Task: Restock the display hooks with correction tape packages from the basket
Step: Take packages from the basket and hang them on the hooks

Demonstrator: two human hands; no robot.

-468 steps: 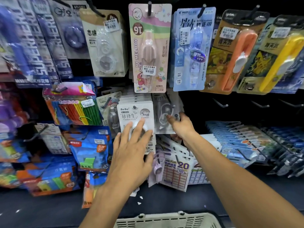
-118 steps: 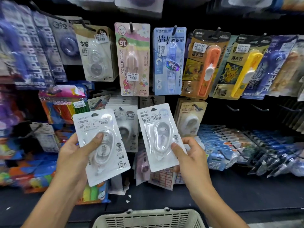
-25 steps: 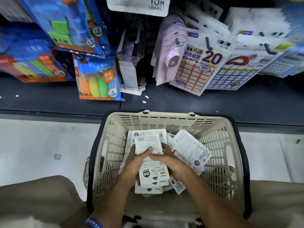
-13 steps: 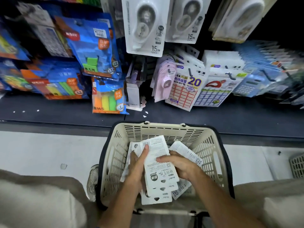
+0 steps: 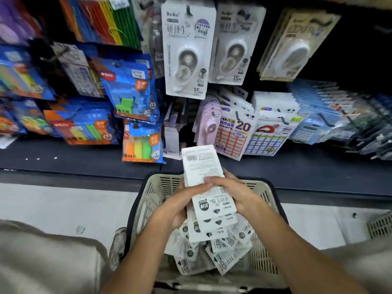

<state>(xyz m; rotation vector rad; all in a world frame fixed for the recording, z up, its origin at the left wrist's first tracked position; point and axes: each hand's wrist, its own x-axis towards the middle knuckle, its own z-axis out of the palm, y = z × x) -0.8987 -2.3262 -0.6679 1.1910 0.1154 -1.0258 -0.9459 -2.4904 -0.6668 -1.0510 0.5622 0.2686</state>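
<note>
My left hand (image 5: 180, 205) and right hand (image 5: 235, 193) both grip a stack of correction tape packages (image 5: 206, 187), backs facing me. Under my hands sits the basket (image 5: 148, 200) with loose packages (image 5: 222, 251).

A basket (image 5: 152, 200) sits on the floor against the shelf's front edge; loose packages (image 5: 222, 257) lie in it, a held stack (image 5: 203, 170) above them, hung packages (image 5: 186, 49) overhead.

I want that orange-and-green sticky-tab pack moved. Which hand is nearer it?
Left. The left hand is below-right of the pack; the right hand is farther right.
</note>
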